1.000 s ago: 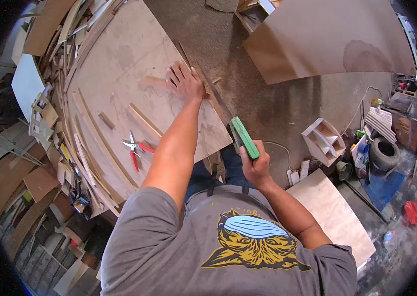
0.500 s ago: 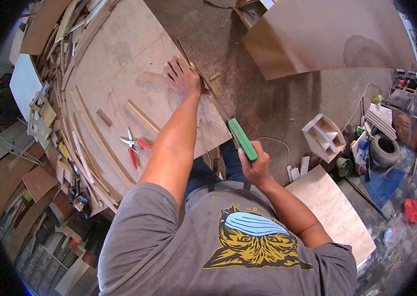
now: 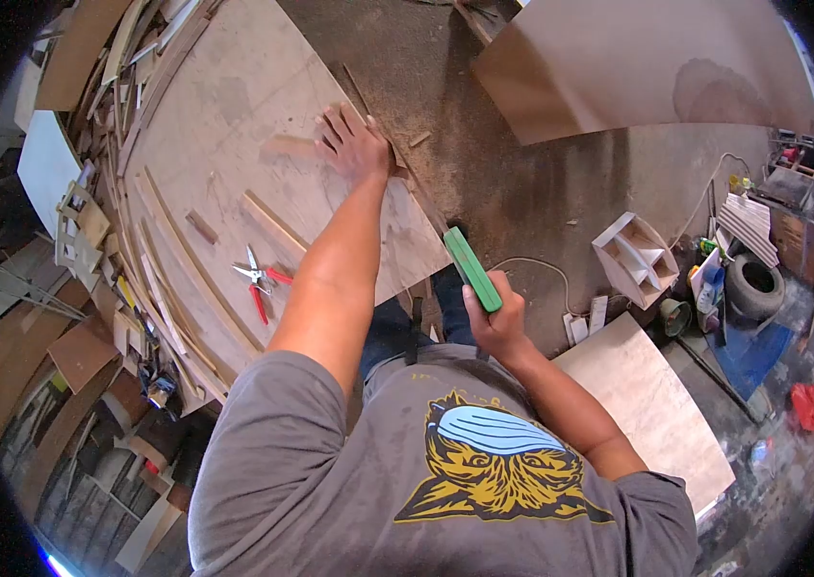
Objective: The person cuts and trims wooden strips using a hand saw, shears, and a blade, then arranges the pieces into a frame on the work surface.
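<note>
My right hand (image 3: 498, 315) is wrapped around the green handle of a handsaw (image 3: 472, 269). The saw's thin dark blade runs forward and left from the handle, along the edge of the wooden board tabletop (image 3: 234, 106). My left hand (image 3: 359, 146) lies flat near that edge with its fingers spread. It presses on a short wooden strip (image 3: 290, 148), whose left end shows past the fingers; the palm hides the middle. The blade passes close beside this hand. Red-handled pliers or snips (image 3: 257, 281) lie on the board, left of my left forearm.
Long thin wood strips (image 3: 190, 252) and a small offcut (image 3: 201, 227) lie on the board. Piled scrap wood (image 3: 128, 87) lines its left side. To the right are a large brown sheet (image 3: 619, 77), a wooden box with dividers (image 3: 635, 260), a tyre (image 3: 753, 286) and a pale panel (image 3: 643, 394).
Both hands and the saw are almost where they were; the saw has shifted very slightly forward. The camera view has moved a little.
</note>
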### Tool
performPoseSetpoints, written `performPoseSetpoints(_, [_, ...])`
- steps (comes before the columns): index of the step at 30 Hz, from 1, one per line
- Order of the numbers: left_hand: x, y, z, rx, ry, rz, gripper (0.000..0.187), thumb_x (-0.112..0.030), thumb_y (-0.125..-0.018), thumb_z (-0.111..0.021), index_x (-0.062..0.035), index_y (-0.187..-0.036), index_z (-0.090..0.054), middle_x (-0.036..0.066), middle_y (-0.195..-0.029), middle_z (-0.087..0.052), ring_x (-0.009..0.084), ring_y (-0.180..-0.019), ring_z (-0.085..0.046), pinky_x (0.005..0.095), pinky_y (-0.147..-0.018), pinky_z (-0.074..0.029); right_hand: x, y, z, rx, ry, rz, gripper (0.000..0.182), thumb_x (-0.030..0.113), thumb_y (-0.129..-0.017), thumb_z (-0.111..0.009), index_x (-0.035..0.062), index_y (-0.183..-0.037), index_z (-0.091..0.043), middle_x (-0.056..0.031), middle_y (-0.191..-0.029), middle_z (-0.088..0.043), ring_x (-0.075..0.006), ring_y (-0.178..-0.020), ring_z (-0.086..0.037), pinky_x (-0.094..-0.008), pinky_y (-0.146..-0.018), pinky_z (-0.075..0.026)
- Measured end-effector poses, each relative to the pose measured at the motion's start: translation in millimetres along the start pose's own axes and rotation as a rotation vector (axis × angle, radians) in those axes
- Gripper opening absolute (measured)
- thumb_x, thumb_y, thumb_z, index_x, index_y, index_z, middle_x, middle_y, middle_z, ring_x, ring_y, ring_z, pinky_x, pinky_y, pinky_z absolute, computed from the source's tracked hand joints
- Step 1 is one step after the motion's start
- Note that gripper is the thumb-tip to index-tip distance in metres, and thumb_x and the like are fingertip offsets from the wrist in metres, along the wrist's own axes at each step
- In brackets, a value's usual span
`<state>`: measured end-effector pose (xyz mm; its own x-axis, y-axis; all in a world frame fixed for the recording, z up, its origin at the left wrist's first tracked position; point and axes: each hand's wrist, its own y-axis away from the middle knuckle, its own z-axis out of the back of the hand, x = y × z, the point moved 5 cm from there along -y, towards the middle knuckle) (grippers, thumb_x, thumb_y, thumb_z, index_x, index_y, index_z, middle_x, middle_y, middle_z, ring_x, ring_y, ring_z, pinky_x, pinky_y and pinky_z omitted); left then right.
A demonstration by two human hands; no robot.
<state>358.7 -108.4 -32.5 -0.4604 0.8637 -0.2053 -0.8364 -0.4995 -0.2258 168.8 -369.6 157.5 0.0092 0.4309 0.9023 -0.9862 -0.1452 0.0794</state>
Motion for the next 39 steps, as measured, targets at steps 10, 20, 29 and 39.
performPoseSetpoints(10, [-2, 2, 2, 0.018, -0.060, 0.004, 0.062, -0.041, -0.102, -0.051, -0.0116, -0.157, -0.043, 0.015, -0.165, -0.036, 0.0385, -0.156, -0.027, 0.0654, -0.121, -0.023, 9, -10, 5, 0.020, 0.004, -0.016, 0.015, 0.011, -0.096, -0.072, 0.0035, -0.100, -0.060, -0.0201, -0.083, -0.066, -0.0400, -0.072, -0.070, -0.0444, -0.059, -0.052])
performPoseSetpoints(20, [2, 4, -3, 0.013, 0.008, -0.015, 0.061, -0.037, -0.102, -0.051, -0.0132, -0.158, -0.041, 0.016, -0.167, -0.033, 0.0394, -0.156, -0.027, 0.0664, -0.120, -0.023, 14, -9, 8, 0.046, 0.023, -0.041, 0.014, 0.011, -0.096, -0.072, 0.0037, -0.099, -0.060, -0.0192, -0.080, -0.065, -0.0397, -0.072, -0.071, -0.0441, -0.062, -0.054])
performPoseSetpoints(29, [3, -2, -4, -0.043, -0.026, -0.026, 0.060, -0.037, -0.100, -0.054, -0.0140, -0.155, -0.046, 0.015, -0.166, -0.036, 0.0384, -0.154, -0.032, 0.0661, -0.117, -0.029, 16, -17, 4, 0.059, 0.058, -0.021, 0.016, 0.012, -0.096, -0.071, 0.0041, -0.101, -0.059, -0.0193, -0.078, -0.065, -0.0412, -0.072, -0.070, -0.0447, -0.062, -0.053])
performPoseSetpoints(39, [4, -1, -9, -0.036, -0.031, -0.008, 0.060, -0.036, -0.100, -0.054, -0.0151, -0.155, -0.045, 0.015, -0.166, -0.036, 0.0380, -0.154, -0.031, 0.0658, -0.119, -0.028, 15, -19, 6, 0.041, 0.024, -0.012, 0.012, 0.009, -0.095, -0.071, 0.0028, -0.099, -0.062, -0.0179, -0.077, -0.063, -0.0360, -0.070, -0.070, -0.0401, -0.061, -0.052])
